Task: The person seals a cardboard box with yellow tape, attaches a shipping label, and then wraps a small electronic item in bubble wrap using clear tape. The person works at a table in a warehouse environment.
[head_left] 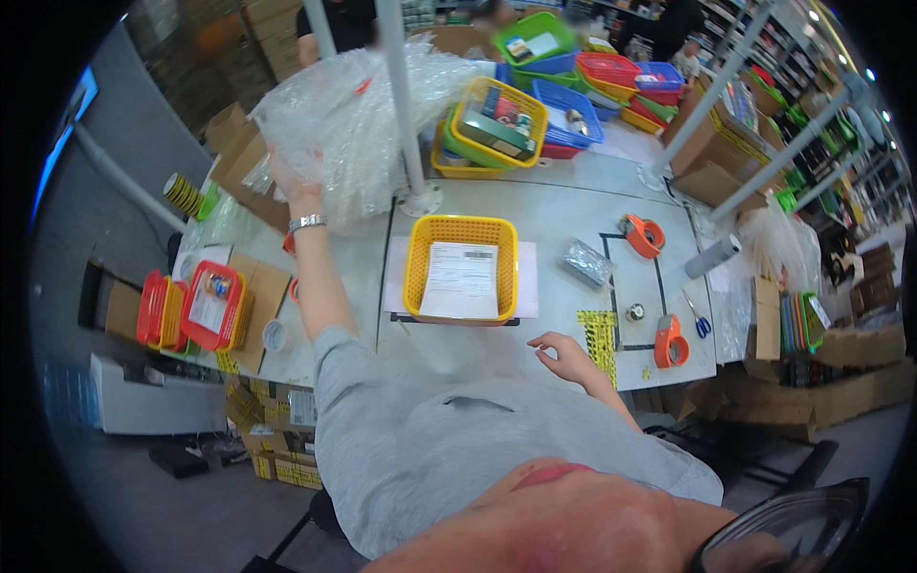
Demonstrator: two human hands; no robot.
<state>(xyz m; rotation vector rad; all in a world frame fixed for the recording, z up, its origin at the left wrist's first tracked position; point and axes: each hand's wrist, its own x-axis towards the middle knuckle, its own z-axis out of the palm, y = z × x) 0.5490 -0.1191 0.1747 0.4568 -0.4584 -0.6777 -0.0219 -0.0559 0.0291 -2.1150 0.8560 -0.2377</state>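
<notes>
My left arm stretches far out to the left, and my left hand is in among a big heap of clear bubble wrap. The plastic covers its fingers, so their grip does not show. My right hand hovers at the table's near edge, holding nothing, fingers loosely apart. Between the two arms stands a yellow plastic basket with a white printed sheet lying in it. To the right of the basket lies a bubble-wrapped package.
On the right are orange tape dispensers, blue-handled scissors and a grey cylinder. Stacked colored baskets fill the back; red baskets sit at left. White metal posts rise from the table. A person stands behind.
</notes>
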